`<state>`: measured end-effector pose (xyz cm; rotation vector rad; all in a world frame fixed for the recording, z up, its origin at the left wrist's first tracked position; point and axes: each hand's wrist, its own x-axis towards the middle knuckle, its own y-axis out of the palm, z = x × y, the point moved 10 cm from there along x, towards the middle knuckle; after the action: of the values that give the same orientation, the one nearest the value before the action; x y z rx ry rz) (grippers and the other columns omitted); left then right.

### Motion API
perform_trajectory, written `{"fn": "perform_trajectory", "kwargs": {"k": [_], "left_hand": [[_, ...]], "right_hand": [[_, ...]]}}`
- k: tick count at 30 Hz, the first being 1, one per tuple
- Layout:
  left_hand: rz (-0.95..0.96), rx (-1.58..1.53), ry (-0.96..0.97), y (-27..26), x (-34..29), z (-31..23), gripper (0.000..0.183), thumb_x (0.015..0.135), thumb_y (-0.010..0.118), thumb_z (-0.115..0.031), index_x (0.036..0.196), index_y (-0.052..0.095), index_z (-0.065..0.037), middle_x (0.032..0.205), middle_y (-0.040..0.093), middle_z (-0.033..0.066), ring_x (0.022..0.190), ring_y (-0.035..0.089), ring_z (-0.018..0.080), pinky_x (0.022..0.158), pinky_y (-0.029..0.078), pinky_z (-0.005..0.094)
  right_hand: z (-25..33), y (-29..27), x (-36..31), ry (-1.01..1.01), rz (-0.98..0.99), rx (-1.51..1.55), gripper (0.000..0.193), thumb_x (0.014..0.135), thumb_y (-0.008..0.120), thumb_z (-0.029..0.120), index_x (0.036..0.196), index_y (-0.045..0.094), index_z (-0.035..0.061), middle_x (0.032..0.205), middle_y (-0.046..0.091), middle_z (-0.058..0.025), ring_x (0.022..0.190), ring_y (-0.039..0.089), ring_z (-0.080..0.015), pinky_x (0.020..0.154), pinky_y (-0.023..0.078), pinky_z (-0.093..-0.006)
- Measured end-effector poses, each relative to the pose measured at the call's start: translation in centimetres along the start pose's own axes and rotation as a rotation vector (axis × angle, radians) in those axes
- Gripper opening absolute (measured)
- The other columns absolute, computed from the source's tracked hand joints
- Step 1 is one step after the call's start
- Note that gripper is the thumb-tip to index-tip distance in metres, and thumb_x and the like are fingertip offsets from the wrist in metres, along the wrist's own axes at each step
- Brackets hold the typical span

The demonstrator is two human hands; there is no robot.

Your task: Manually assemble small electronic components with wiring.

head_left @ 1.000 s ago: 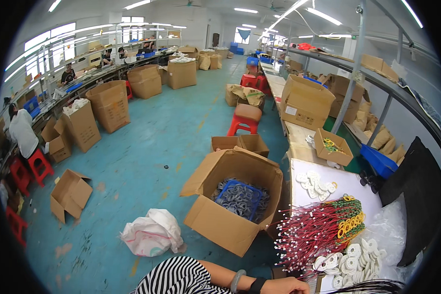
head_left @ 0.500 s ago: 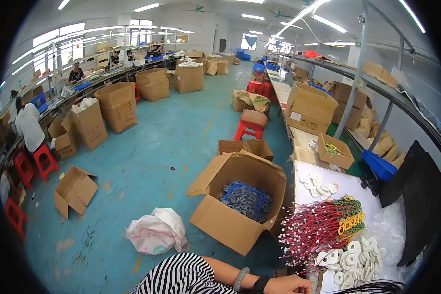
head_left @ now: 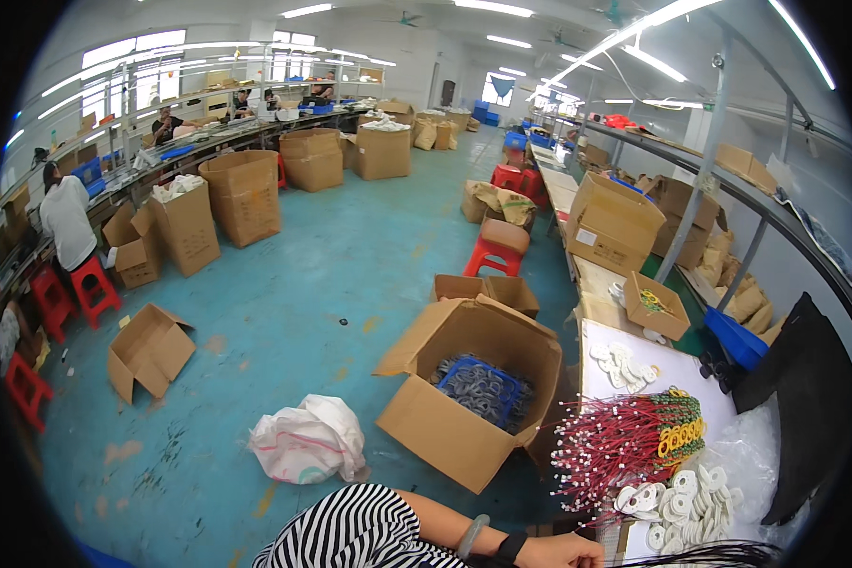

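My left hand (head_left: 560, 550) is at the bottom edge, its forearm reaching rightward from a black-and-white striped sleeve, with a bracelet and a dark wristband. The fingers look curled together and are partly cut off; what they hold, if anything, is hidden. Just above and right, on the white-topped bench (head_left: 601, 333), lies a bundle of red wires with white connector ends (head_left: 606, 437), with yellow rings (head_left: 680, 437) and green wire at its far side. A heap of white disc-like plastic parts (head_left: 682, 502) lies beside it. Thin black strands (head_left: 719, 554) cross the bottom edge. My right hand is out of view.
Left of the bench stands an open carton (head_left: 464, 417) of grey parts with a blue basket (head_left: 483, 386). A white sack (head_left: 310, 440) and an open carton (head_left: 150, 350) lie on the floor. A red stool (head_left: 495, 251) is farther off. Several people sit along the left benches.
The whole view has shifted slightly, so most things appear a little farther right. My left hand stays at the bottom edge, almost unchanged.
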<state>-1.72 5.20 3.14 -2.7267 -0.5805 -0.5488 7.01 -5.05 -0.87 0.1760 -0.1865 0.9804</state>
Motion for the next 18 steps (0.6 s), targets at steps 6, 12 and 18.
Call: {"fn": "perform_trajectory", "kwargs": {"k": [6, 12, 18], "left_hand": [[0.2, -0.226, -0.173, 2.7, 0.2, 0.9, 0.027, 0.092, 0.06, -0.027, 0.103, 0.062, -0.002, 0.089, 0.064, 0.0109, 0.08, 0.059, 0.0184, 0.071, 0.049, 0.0331], [0.42, -0.388, -0.266, 8.1, 1.7, 2.1, 0.021, 0.092, 0.063, -0.013, 0.109, 0.061, 0.0, 0.092, 0.067, 0.0044, 0.082, 0.061, 0.0066, 0.071, 0.05, 0.0217], [0.733, -0.507, -0.204, 16.9, 4.4, -0.2, 0.023, 0.091, 0.066, -0.012, 0.11, 0.062, 0.001, 0.091, 0.068, 0.0055, 0.072, 0.06, 0.0068, 0.062, 0.049, 0.0201]], "right_hand": [[0.4, -1.8, -2.5, -0.025, -0.132, -0.088, 0.016, 0.096, 0.055, 0.005, 0.108, 0.063, -0.0032, 0.084, 0.066, -0.0077, 0.065, 0.057, -0.0108, 0.059, 0.049, -0.0239], [1.9, -5.3, -5.7, -0.092, -0.445, -0.086, 0.012, 0.093, 0.058, 0.007, 0.101, 0.057, -0.002, 0.077, 0.065, -0.0105, 0.056, 0.059, -0.0109, 0.05, 0.051, -0.0234], [4.4, -10.7, -12.1, -0.165, -0.749, -0.129, 0.013, 0.09, 0.061, -0.001, 0.102, 0.059, -0.0072, 0.082, 0.067, -0.0134, 0.062, 0.061, -0.0102, 0.055, 0.053, -0.024]]}}
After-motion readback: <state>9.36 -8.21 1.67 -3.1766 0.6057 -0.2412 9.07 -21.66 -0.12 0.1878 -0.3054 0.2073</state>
